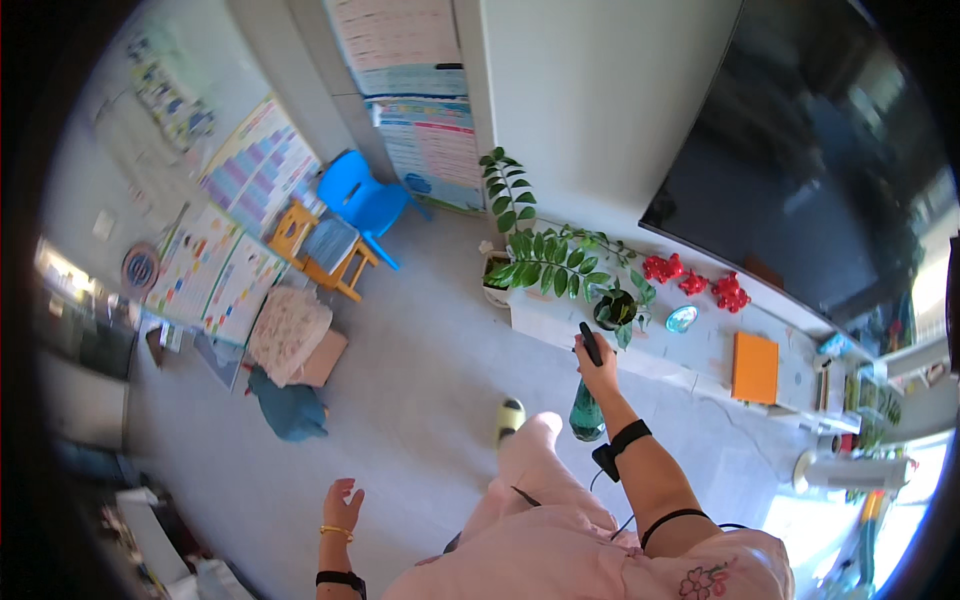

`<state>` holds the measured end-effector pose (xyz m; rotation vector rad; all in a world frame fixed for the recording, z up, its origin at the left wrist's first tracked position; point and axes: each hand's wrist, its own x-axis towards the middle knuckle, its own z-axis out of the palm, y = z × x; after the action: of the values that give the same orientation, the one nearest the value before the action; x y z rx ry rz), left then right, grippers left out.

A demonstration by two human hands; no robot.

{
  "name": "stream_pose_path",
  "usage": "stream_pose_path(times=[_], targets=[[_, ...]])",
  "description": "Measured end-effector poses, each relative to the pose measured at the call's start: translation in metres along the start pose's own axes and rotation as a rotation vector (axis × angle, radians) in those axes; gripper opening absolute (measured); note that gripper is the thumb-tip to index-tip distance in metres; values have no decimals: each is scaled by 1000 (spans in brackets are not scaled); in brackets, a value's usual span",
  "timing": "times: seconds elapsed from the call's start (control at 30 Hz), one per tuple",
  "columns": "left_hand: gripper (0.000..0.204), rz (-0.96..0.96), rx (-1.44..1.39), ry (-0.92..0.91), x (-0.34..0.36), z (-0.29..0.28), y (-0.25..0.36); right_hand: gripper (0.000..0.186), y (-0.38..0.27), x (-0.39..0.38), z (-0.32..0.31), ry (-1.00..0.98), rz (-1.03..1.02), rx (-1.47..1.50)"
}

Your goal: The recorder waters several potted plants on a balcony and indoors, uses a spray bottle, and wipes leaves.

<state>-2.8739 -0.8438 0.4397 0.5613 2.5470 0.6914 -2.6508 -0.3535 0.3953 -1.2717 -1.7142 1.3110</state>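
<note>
My right hand (600,374) is closed round the neck of a spray bottle with a black head and a see-through green body (587,410). The black head (590,343) points toward a small potted plant (615,310) on the low white cabinet. Just left of that stands a taller leafy plant (548,262) in a white pot (496,280), at the cabinet's end. My left hand (342,505) hangs free over the floor at the lower left, fingers loosely curled and apart, with nothing in it.
Red figurines (692,284), a shiny blue oval object (682,319) and an orange box (755,367) stand on the cabinet (650,362) under a large dark television (800,170). A blue chair (360,195), a wooden chair (325,250) and a cloth-covered box (290,335) line the left.
</note>
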Motion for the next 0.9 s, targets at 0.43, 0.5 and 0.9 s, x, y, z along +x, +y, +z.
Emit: stream_pose_path(times=[0.43, 0.5, 0.9], targets=[[30, 157, 139, -357, 250, -64, 13, 26, 31, 109, 140, 166, 193, -414], [30, 223, 125, -393, 296, -78, -4, 25, 33, 116, 138, 300, 300, -456], [30, 433, 151, -705, 553, -92, 37, 25, -4, 106, 190, 661, 315, -285]])
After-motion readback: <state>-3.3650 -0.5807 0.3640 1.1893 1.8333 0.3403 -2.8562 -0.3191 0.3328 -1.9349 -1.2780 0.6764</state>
